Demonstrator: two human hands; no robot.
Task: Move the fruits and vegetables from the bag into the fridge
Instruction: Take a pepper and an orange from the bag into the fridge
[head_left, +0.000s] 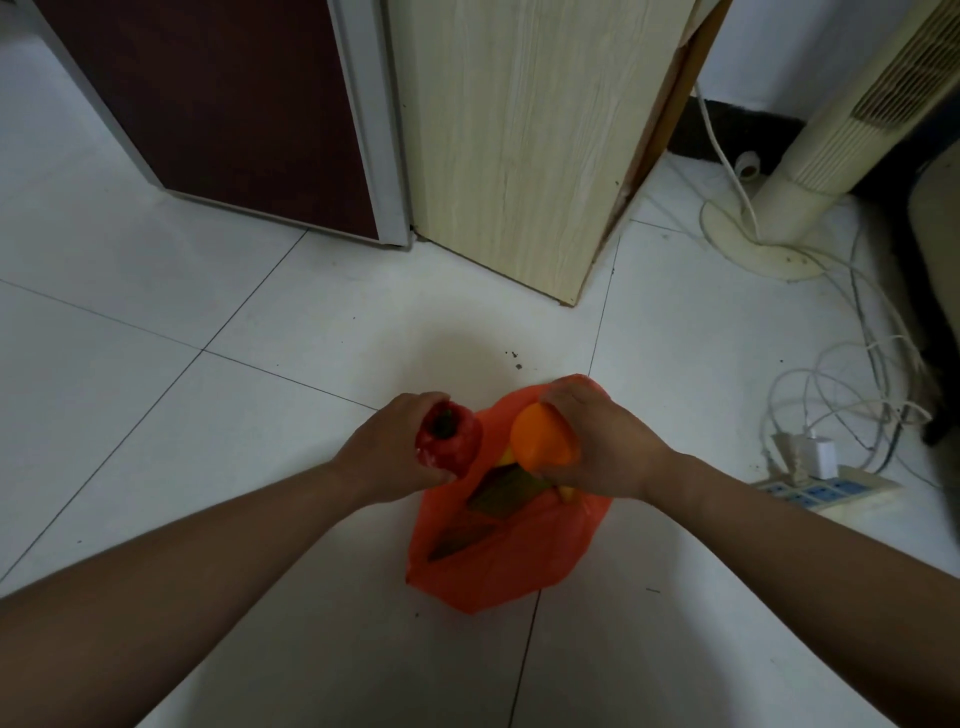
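Red bell pepper (449, 441) is gripped by the left fingers (415, 402), smooth orange fruit (543, 439) by the right fingers (563, 395), both just above the orange plastic bag (498, 561). Step judged: removal. Next, carry both to the fridge.

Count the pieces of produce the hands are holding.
2. A red pepper is gripped in the left hand, beside the orange bag; an orange item is in the right hand, over the bag's mouth. More produce may be hidden inside the bag.
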